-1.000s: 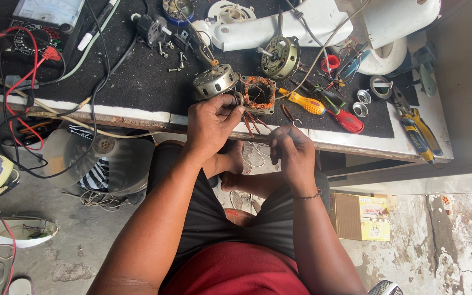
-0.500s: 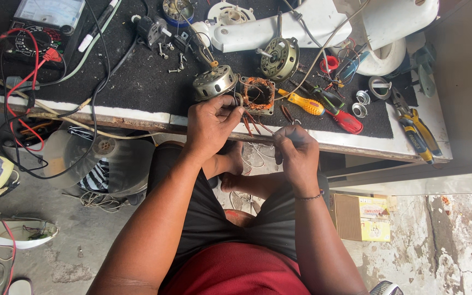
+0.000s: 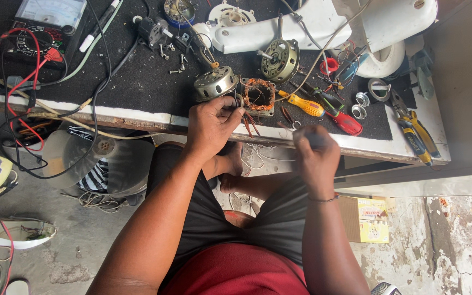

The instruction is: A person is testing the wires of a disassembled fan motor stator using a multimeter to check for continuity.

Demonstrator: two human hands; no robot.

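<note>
In the head view, the person is sitting at the bench and working on wires coming off the copper-wound stator, which is lying near the bench's front edge. The left hand is resting just in front of the stator, its grip pinched together on thin wires at the stator's near-left corner, beside the silver motor housing. The right hand is hovering right of the stator, off the bench edge; it is blurred, so whether its grip is closed on anything cannot be told. Right of the stator a yellow screwdriver is lying. Keeping the wires taut and steady would likely serve best.
</note>
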